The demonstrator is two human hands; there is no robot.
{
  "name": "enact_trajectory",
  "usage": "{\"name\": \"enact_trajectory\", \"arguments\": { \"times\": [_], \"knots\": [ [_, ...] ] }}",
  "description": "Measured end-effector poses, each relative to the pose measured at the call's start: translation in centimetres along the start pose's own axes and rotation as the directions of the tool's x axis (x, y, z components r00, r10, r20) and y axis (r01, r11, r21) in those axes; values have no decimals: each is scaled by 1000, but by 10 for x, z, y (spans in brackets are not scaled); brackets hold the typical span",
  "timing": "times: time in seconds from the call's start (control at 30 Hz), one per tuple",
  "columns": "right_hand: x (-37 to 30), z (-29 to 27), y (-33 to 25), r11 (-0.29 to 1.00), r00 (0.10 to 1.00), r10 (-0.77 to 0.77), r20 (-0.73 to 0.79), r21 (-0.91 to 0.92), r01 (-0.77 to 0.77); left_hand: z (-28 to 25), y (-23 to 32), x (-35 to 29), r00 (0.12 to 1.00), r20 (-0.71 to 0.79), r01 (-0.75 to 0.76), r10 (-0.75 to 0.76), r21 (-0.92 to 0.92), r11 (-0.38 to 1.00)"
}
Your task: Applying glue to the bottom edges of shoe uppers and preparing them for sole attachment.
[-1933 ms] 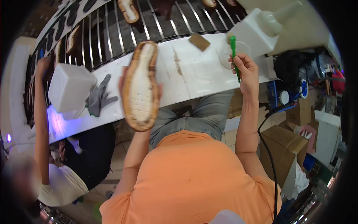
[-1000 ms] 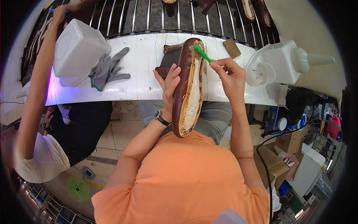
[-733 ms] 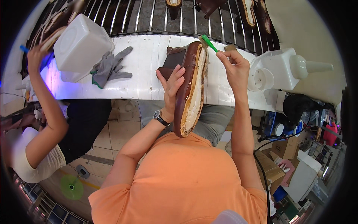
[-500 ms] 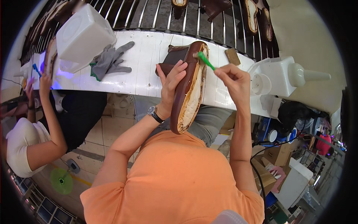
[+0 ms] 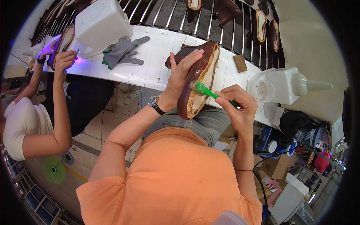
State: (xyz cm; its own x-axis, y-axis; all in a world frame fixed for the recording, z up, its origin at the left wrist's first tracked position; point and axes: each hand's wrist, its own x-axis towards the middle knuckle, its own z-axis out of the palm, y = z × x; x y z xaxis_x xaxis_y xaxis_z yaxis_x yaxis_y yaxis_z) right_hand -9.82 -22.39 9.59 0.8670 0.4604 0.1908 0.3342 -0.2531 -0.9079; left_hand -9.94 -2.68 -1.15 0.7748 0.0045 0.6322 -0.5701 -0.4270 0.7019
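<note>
A dark brown leather boot (image 5: 184, 97) lies on its side, its pale, unsoled bottom turned up and to the right. Its shaft rests on the white bench. My left hand (image 5: 182, 77) grips the boot by its upper, fingers spread along the brown leather. Pinched in my right hand (image 5: 240, 107) is a small brush (image 5: 204, 89) with a green handle. The bristles touch the left rim of the boot's bottom, near the end closest to me. Right of the boot's far end lies a small brown block (image 5: 240, 63).
The white bench (image 5: 157, 45) runs before me, with a roller conveyor (image 5: 183, 20) carrying more boots behind it. A grey glove (image 5: 125, 51) and white container (image 5: 101, 28) stand left; a white bottle with a cup (image 5: 281, 86) right. A co-worker's hand (image 5: 66, 60) works at far left.
My right hand has drawn the brush toward me, from the boot's far end to its nearer left rim. My left hand and the boot have shifted slightly. The co-worker's hands have moved.
</note>
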Motion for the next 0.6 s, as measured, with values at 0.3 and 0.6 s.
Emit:
{"name": "enact_trajectory", "arguments": {
  "times": [0.3, 0.6],
  "knots": [
    [-5, -5, -29, 982, 985, -172, -1, -81, 171, -32, 26, 29, 949, 312, 12, -49, 119, 993],
    [18, -23, -42, 880, 906, -419, -62, -271, 389, -66, 50, 76, 715, 699, 54, -21, -24, 998]
  ]
}}
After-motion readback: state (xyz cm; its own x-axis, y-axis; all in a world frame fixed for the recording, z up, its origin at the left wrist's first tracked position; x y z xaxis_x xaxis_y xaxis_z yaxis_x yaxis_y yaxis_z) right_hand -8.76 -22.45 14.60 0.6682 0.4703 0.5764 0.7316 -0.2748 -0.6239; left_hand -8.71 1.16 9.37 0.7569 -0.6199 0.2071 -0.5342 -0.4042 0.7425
